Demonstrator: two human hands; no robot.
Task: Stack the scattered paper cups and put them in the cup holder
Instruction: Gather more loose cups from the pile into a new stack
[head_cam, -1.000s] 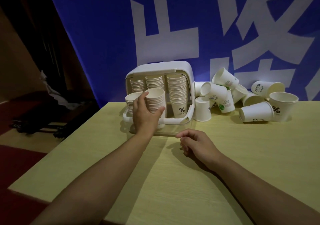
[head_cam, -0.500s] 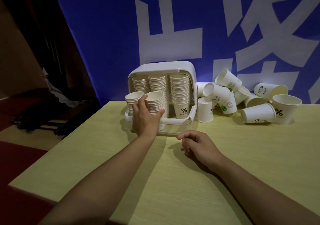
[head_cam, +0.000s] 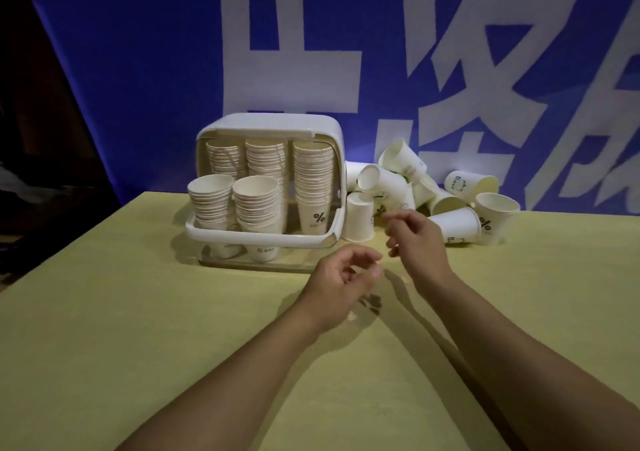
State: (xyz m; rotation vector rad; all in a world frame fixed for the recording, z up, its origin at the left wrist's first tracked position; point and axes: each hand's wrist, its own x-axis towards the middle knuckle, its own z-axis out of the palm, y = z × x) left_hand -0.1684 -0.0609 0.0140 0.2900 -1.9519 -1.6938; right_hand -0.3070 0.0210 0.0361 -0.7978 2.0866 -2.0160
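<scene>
Cup holder (head_cam: 334,145) at back-left of counter (head_cam: 138,312): five stacks of paper cups (head_cam: 256,204) inside, two short in front, three tall behind. My left hand (head_cam: 341,282) hovers over counter w/ grip loosely curled, empty. Right hand (head_cam: 417,239) raised, fingers relaxed, grip empty, near scattered cups (head_cam: 453,223), white, mostly tipped over.
</scene>
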